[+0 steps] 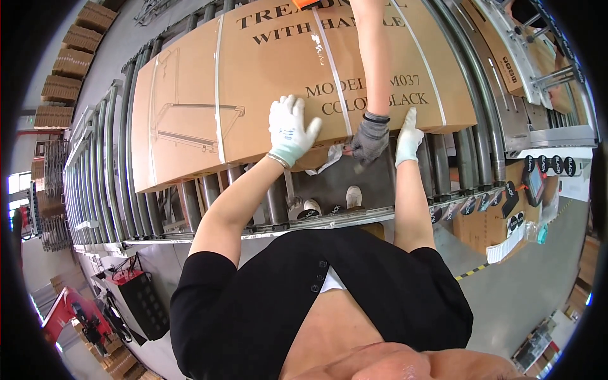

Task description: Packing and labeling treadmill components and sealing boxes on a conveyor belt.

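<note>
A large flat cardboard box [266, 69], with dark printing and a line drawing, lies across a roller conveyor, bound by pale straps. My left hand [292, 130], in a white glove, rests flat on its top near the front edge, fingers spread. At the front edge farther right, my right hand [408, 138], also white-gloved, grips the box; one digit stretches over the top and the other fingers are mostly hidden. Between my hands, another person's grey-gloved hand [370, 138] reaches across from the far side, beside a loose whitish strip [327, 159] hanging at the edge.
Metal rollers [95, 177] continue to the left. An orange object [305, 2] shows at the box's far side. To the right stand a metal machine frame [560, 136] and an open carton [484, 225]. A black-and-red machine [136, 297] is behind me at left; stacked cardboard [69, 63] lines the far left.
</note>
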`<state>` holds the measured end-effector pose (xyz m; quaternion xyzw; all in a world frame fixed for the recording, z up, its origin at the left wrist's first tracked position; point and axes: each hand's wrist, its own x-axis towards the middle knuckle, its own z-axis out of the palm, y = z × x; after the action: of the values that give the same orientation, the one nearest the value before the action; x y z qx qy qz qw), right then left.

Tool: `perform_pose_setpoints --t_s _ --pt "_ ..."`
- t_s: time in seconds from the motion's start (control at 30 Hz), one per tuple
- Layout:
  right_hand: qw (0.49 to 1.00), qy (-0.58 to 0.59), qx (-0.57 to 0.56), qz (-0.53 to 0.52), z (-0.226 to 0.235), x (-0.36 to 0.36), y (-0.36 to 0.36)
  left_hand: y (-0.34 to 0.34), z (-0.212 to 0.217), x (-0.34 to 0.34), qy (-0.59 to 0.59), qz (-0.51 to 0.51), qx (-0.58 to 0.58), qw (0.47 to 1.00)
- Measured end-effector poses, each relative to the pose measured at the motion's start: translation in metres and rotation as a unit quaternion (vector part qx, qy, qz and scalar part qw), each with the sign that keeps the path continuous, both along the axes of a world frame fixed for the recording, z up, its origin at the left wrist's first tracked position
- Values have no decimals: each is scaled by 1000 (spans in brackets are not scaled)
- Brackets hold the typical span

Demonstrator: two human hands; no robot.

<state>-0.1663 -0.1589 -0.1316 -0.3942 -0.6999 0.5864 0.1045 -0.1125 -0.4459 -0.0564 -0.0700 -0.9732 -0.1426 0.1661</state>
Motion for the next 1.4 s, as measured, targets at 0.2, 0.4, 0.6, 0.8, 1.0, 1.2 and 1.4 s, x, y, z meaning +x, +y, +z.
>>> perform_pose_setpoints --t_s 0.2,0.4,0.6,0.8,1.0,1.2,1.4 --pt "999 31 -23 26 -8 -5 6 55 9 9 -124 16 -129 984" --pt "995 82 -26 57 6 12 -9 49 -10 6 -74 18 -133 988" --pt "969 70 -18 236 -43 79 -25 49 -14 3 17 5 -87 996" --pt "939 -74 -169 290 -125 89 -68 46 -15 1 35 5 -73 997" --pt "910 -116 -298 265 -164 36 -99 47 -15 -2 18 -3 -71 997" --pt "844 -92 -479 225 -149 67 -94 44 -30 0 43 -20 -91 995" --pt "778 -93 -605 140 -140 68 -95 50 -25 -9 56 -53 -61 995"
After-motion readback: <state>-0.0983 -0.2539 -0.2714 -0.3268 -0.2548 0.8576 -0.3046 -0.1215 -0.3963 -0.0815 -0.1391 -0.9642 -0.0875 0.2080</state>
